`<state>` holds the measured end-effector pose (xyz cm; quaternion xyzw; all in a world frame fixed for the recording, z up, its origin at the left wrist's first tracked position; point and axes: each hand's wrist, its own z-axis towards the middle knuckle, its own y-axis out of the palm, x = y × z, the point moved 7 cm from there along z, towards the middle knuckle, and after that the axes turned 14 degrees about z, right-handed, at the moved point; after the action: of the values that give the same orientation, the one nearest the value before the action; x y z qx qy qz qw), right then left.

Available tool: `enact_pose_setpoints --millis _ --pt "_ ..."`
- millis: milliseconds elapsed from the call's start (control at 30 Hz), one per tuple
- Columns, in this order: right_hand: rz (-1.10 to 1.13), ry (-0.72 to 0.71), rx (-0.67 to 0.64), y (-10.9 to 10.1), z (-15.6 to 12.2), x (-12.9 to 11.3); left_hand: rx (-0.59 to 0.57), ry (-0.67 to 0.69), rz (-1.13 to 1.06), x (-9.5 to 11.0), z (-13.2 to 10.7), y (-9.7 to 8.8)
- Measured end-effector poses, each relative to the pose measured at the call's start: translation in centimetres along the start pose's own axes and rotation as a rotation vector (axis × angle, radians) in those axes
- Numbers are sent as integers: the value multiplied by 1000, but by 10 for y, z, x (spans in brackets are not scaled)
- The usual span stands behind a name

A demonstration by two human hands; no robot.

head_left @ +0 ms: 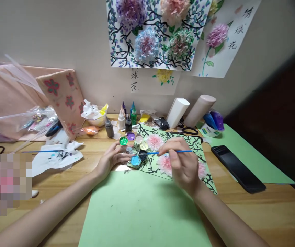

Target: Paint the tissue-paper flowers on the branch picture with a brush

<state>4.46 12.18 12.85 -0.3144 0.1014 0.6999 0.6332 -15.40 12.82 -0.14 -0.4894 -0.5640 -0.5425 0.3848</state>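
My right hand (184,164) pinches a thin blue paintbrush (153,153), its tip at the black well of a flower-shaped paint palette (137,150). Green, purple, blue, pale yellow and other paints fill the palette's wells. At its left side, my left hand (109,158) grips the palette's edge. Partly under the palette and my right hand lies a green sheet (209,180) painted with black branches and bearing pink fluffy flowers. Closer to me is a plain light green sheet (139,209).
Several paint bottles (109,128) stand behind the palette. Scissors (190,131) lie near two upright rolls. A black phone (237,168) rests at right on another green sheet (260,154). Left, a second brush (44,151) lies across a stained tissue (59,159). Flower pictures (157,34) hang on the wall.
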Motion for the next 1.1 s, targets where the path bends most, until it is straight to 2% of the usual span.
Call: enact_pose_setpoints --millis 100,200,400,533,667,833,900,967,1100 --pt "-12 -65 -126 21 -1 -4 4 11 -3 0 0 -1" --pt "-18 -46 -186 30 -6 1 -8 13 -9 -1 0 0" --pt "0 -1 -160 27 -8 6 -13 -1 -4 -1 0 0" --pt "-8 24 -203 28 -7 7 1 1 0 2 -1 1" --pt "11 47 -149 23 -5 9 7 -6 0 2 -1 0" --pt "9 75 -176 24 -5 11 0 -17 -3 0 -1 -1" --pt "10 67 -127 15 -1 9 2 -21 -10 0 -1 -1" --pt "-20 75 -34 -5 5 8 9 -27 -23 -1 -1 -2" --pt "-161 151 232 -67 19 12 32 -52 -20 -1 -1 -4"
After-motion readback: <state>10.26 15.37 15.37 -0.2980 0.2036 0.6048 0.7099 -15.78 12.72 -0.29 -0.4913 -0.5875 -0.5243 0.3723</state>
